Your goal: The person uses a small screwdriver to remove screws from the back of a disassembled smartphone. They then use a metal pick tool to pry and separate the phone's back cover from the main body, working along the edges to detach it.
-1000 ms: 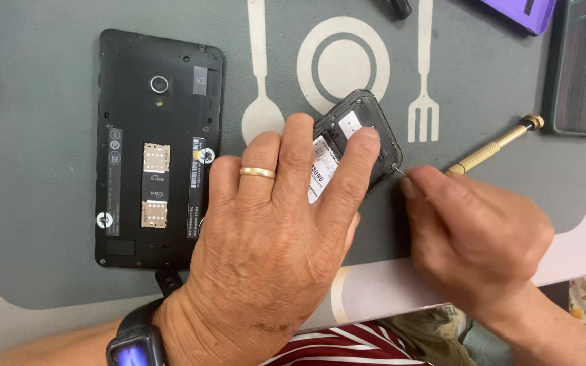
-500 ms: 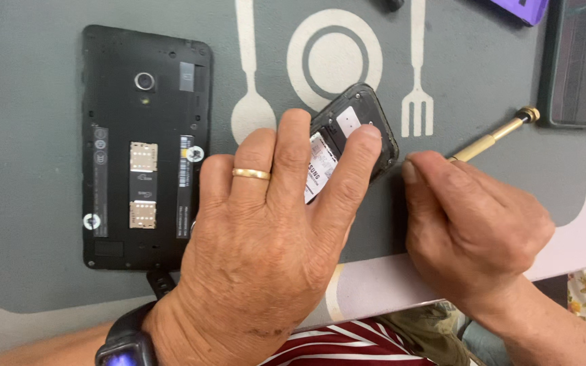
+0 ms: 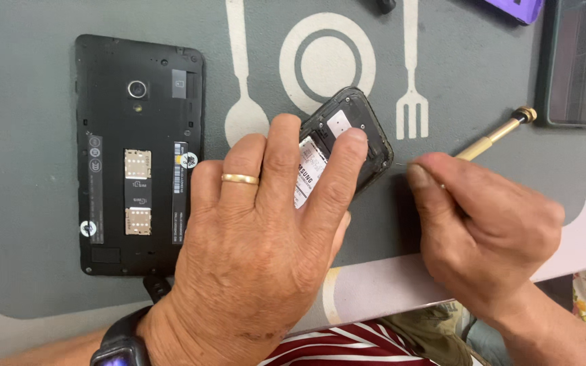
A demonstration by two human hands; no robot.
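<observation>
My left hand point(image 3: 259, 244), wearing a gold ring, lies flat over a small black phone point(image 3: 354, 135) with its back cover off, fingers pressing on its white battery. The phone lies tilted on a grey placemat point(image 3: 35, 102). My right hand point(image 3: 483, 224) grips a thin brass-handled screwdriver point(image 3: 500, 132), its tip at the right edge of the small phone. A larger black phone point(image 3: 137, 152) with its back removed lies flat to the left, untouched.
A dark phone or case point(image 3: 581, 64) lies at the top right of the mat. A purple object point(image 3: 517, 8) sits at the top edge. A smartwatch point(image 3: 120, 346) is on my left wrist. The mat bears a white plate, fork and spoon drawing.
The view has shifted a little, so everything sits slightly lower and to the left. Both hands stay on the small phone and the screwdriver as before.
</observation>
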